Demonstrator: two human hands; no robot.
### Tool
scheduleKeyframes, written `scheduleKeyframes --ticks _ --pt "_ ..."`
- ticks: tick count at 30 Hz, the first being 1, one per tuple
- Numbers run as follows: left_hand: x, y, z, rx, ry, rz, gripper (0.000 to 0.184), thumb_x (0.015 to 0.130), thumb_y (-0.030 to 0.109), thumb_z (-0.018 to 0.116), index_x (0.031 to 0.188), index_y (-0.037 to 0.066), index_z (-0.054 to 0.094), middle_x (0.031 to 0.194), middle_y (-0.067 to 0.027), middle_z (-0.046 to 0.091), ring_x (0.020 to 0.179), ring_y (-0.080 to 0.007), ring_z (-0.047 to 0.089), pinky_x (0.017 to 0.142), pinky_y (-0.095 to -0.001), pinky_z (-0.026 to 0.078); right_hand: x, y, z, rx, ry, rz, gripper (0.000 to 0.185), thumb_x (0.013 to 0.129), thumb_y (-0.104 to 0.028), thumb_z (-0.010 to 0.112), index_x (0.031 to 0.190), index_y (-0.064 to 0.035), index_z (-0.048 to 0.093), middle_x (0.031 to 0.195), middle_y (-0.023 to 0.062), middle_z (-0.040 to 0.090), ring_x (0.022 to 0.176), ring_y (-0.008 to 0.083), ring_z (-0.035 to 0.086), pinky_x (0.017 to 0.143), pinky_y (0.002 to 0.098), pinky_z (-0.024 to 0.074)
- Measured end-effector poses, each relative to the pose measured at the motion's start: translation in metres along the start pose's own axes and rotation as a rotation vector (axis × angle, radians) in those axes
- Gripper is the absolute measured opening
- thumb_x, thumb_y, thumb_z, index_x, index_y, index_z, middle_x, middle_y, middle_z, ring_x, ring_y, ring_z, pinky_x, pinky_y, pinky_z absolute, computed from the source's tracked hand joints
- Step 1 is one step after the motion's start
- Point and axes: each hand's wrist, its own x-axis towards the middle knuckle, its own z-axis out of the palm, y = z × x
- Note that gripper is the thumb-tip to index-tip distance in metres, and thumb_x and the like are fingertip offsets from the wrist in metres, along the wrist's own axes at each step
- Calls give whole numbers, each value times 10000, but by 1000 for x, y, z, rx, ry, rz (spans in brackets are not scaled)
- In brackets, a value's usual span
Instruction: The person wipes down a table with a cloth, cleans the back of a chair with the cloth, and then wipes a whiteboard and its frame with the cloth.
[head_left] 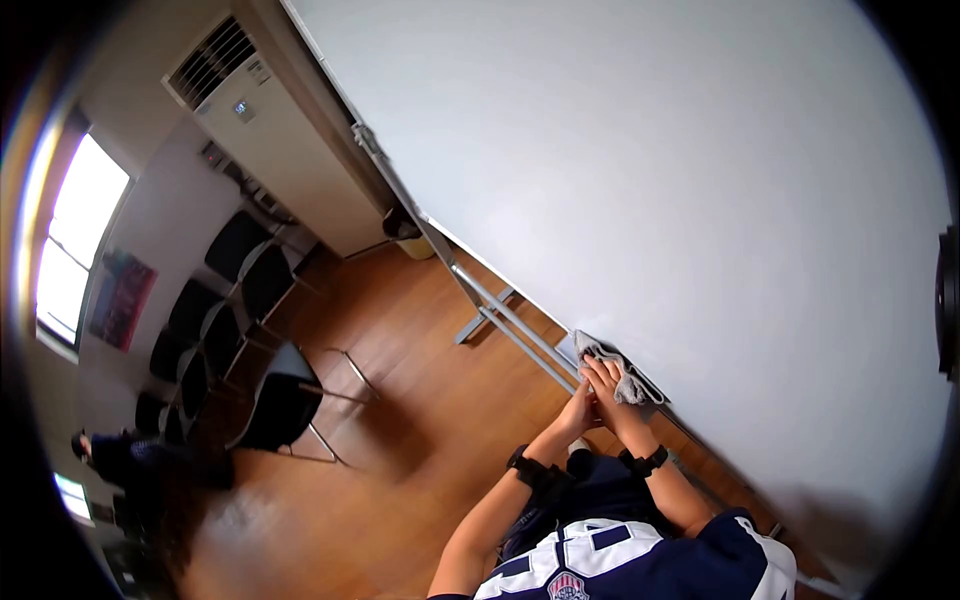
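Observation:
A crumpled grey cloth [630, 385] lies against the lower edge of the whiteboard [660, 190], at the ledge. My right hand [613, 388] is closed on the cloth, its fingers over the near side. Close beside it and touching it is my left hand [577, 412]; its fingers are mostly hidden behind my right hand, so its hold on the cloth cannot be made out. Both wrists wear black bands.
The board's metal stand [515, 328] reaches down to the wooden floor [340, 510]. Black chairs [275, 410] stand at the left, near a tall air conditioner [290, 150] and a window [82, 235]. A person in dark clothes [125, 455] is at the far left.

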Motion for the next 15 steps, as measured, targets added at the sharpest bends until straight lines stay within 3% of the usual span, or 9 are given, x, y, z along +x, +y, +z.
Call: scheduleKeyframes --ticks 5,7,9,11,13,14,15 --pt "1 44 -43 -37 -142 -105 732 911 593 212 1365 26 297 1373 -134 378 1246 -289 382 1033 -472 288 45 -27 -1 -178 34 27 335 758 -80 511 1086 -26 547 1228 84 511 1126 274 445 978 386 352" --pt "7 56 -73 -6 -249 -120 737 908 597 214 1357 21 308 1366 -135 387 1230 -293 398 1022 -464 299 62 -33 20 -229 133 43 286 758 -102 514 1025 -26 587 1129 57 563 1062 254 481 950 360 376" --pt "5 80 -89 37 -217 -127 738 903 607 219 1322 16 357 1295 -131 459 1162 -277 457 995 -440 329 89 -43 29 -156 124 110 256 757 -100 517 992 -31 593 1070 50 575 1014 240 499 910 333 399" --pt "8 95 -113 26 -208 -76 678 926 561 231 1305 19 382 1236 -112 508 1102 -247 496 954 -403 367 112 -55 35 -102 68 151 218 752 -100 526 956 -58 592 1055 54 569 1015 227 495 875 328 393" --pt "3 107 -131 108 -69 158 627 945 514 246 1295 17 398 1198 -99 529 1067 -221 512 919 -367 385 139 -73 37 -105 77 154 244 707 -52 580 945 -95 609 1038 58 565 942 247 486 835 348 365" --pt "0 113 -137 143 -3 279 601 954 491 254 1291 16 406 1179 -93 539 1050 -208 520 902 -349 394 152 -76 53 95 89 235 265 684 -17 621 936 -98 620 1058 69 556 967 254 488 838 362 346" --pt "-23 135 -129 148 58 384 457 985 349 273 1243 19 455 1174 -78 526 1025 -174 515 869 -315 412 169 -78 67 84 330 116 263 672 -8 649 921 -91 634 1073 93 546 1002 267 490 838 366 355"
